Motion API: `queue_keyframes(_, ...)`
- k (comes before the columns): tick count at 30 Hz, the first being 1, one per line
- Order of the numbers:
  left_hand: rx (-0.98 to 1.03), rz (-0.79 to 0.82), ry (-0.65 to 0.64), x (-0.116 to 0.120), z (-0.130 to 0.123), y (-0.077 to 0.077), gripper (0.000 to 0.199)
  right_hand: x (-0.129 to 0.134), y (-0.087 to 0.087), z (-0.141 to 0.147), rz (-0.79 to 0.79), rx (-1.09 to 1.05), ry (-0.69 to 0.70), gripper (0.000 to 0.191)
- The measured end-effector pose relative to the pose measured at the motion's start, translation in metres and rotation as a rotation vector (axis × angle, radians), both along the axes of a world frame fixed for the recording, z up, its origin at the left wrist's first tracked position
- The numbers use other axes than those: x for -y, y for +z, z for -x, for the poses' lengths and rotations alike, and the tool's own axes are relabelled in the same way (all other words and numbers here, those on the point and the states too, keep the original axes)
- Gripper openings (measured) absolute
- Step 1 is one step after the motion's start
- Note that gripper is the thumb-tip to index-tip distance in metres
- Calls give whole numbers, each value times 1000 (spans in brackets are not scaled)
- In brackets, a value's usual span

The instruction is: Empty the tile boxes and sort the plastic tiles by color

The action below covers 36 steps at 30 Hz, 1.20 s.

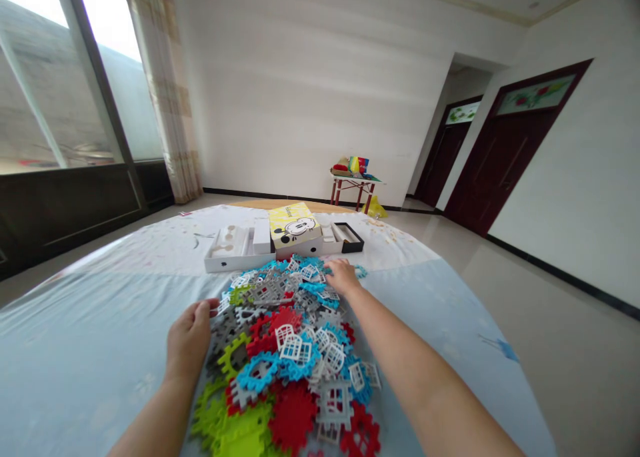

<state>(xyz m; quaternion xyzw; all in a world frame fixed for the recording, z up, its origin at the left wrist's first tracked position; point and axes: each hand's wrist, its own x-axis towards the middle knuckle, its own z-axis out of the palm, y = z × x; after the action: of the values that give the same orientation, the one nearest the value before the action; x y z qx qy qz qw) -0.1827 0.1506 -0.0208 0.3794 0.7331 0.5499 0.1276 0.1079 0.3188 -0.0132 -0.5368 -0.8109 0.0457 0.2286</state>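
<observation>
A long heap of plastic building pieces in blue, red, green, grey and white lies before me. At its left edge my left hand is closed, its fingertips against a small white lattice piece; whether they grip it is partly hidden. My right hand rests on the far right side of the heap, fingers bent but apart over blue and white pieces. White window-shaped pieces lie over blue toothed rings. Red toothed discs and green pieces sit at the near end.
Just beyond the heap stand a white open box, a yellow box with a cartoon face and a small black-edged tray. A pale floral cloth covers the round table. Farther back is a small side table with colourful items.
</observation>
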Motion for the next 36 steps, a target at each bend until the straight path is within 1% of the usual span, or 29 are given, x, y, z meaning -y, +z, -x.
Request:
queue_keyframes(4,9,-8,-2,-1,1,-1,35,-4,-3,7,1,-22,-40,23)
queue_keyframes(7,7,-6,0,0,0,0,36,-2,-2,-2,-27,-83,-72,24)
queue_keyframes(9,12,2,1,0,-1,2,36,0,-1,-15,-44,-214,-86,26)
queue_keyframes(11,16,12,-2,0,-3,3,36,1,0,-34,-45,-374,-126,29)
queue_keyframes(12,16,14,-3,0,-3,4,36,2,-1,-46,-37,-432,-171,30)
queue_keyframes(14,12,16,-8,0,-4,5,36,2,-2,-72,-14,-472,-297,34)
queue_keyframes(16,8,17,-8,1,-4,5,35,4,-6,-97,2,-464,-398,37)
queue_keyframes(19,7,15,-11,1,-2,4,36,8,-15,-123,28,-433,-474,36)
queue_keyframes(21,8,18,-15,1,-1,3,36,12,-20,-130,49,-354,-532,39)
queue_keyframes(24,1,27,-21,0,1,2,36,15,-24,-130,76,-166,-618,56)
queue_keyframes(26,-14,37,-17,0,2,2,37,16,-24,-128,114,-68,-607,60)
queue_keyframes(28,-27,62,-17,0,3,2,38,13,-23,-128,159,-11,-571,55)
queue_keyframes(30,-33,90,-20,0,3,2,40,8,-21,-130,177,-1,-559,47)
queue_keyframes(32,-33,106,-25,0,3,3,41,1,-20,-133,150,-40,-562,44)
queue_keyframes(36,-27,111,-24,1,1,5,41,-16,-19,-132,18,-166,-542,42)
